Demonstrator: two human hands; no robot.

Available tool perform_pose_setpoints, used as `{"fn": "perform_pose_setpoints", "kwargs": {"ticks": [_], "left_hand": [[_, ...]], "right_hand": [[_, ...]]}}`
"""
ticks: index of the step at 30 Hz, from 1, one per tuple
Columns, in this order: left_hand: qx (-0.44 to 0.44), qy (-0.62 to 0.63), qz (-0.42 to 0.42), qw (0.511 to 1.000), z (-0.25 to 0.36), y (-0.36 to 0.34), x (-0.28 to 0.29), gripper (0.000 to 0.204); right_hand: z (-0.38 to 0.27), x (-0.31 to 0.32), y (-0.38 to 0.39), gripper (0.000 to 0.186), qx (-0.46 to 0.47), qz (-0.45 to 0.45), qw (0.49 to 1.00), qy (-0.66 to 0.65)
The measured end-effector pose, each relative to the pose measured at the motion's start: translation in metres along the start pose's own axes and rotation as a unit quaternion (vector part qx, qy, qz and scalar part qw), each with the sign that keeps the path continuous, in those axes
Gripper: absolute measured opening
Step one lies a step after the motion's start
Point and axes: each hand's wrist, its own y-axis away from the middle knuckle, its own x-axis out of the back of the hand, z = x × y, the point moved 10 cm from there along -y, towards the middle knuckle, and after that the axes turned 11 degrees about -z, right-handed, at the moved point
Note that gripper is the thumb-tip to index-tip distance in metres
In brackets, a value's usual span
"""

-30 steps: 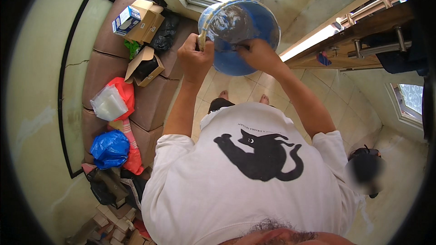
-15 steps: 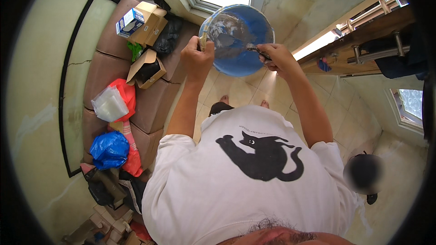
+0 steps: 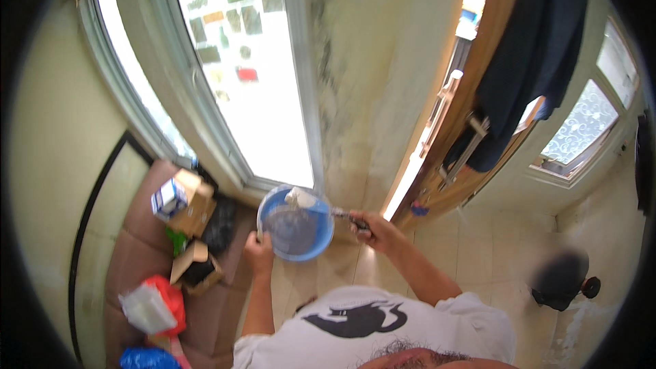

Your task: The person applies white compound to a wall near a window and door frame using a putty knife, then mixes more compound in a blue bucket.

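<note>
Scraper (image 3: 339, 213) has shifted vs. prev. frame, white paste (image 3: 298, 197) now visible on tip, left of R hand (image 3: 374, 231) clamped on handle. L hand (image 3: 260, 253) grips bucket (image 3: 324, 238), just right. Scooping looks done; grey paste (image 3: 292, 227) remains inside.

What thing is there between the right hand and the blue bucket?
In the head view, a scraper-like tool bridges the gap: its handle in the right hand, its pale end over the blue bucket.

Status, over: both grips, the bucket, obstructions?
Left grip holding bucket by rim. Right grip holding tool, whitish end over bucket. Bucket greyish inside. No obstruction visible.
</note>
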Motion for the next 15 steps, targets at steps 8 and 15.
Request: {"fn": "perform_pose_setpoints", "kwargs": {"ticks": [8, 15], "left_hand": [[0.087, 0.117, -0.027, 0.989, -0.079, 0.022, -0.024, 0.030], [0.144, 0.187, -0.048, 0.971, -0.125, 0.033, -0.026, 0.028]], "right_hand": [[-0.086, -0.058, 0.045, 0.020, 0.152, -0.114, 0.980, -0.061], [-0.216, -0.117, 0.104, 0.020, 0.391, -0.124, 0.912, -0.013]]}}
